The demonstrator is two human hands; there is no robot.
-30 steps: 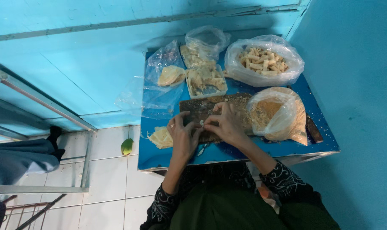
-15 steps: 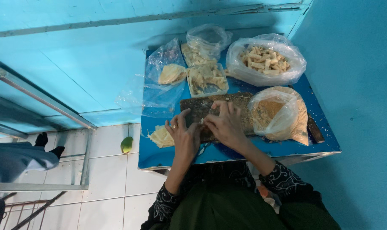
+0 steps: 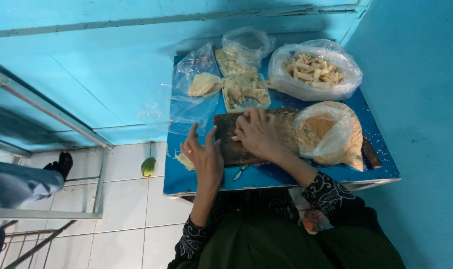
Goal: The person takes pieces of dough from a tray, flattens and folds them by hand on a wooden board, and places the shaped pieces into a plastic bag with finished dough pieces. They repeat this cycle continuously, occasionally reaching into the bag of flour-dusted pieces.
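Observation:
A dark wooden board [image 3: 236,149] lies on a small blue table [image 3: 286,174]. My left hand [image 3: 202,154] rests at the board's left edge with fingers spread, beside a pale wrapper [image 3: 185,160]. My right hand [image 3: 259,133] presses flat on the board over a small pale piece of food; what is under the palm is hidden. Crumbs dust the board's right part.
Clear bags hold fried rolls [image 3: 313,69], crumbs [image 3: 328,132], thin wrappers [image 3: 204,84] and pale pieces in a tray [image 3: 244,89]. A green fruit [image 3: 148,167] lies on the white tiled floor. A metal frame [image 3: 52,149] and another person's foot [image 3: 62,164] are at left.
Both hands have shifted slightly on the board, the left fingers spreading. The other person's foot at left has moved further left.

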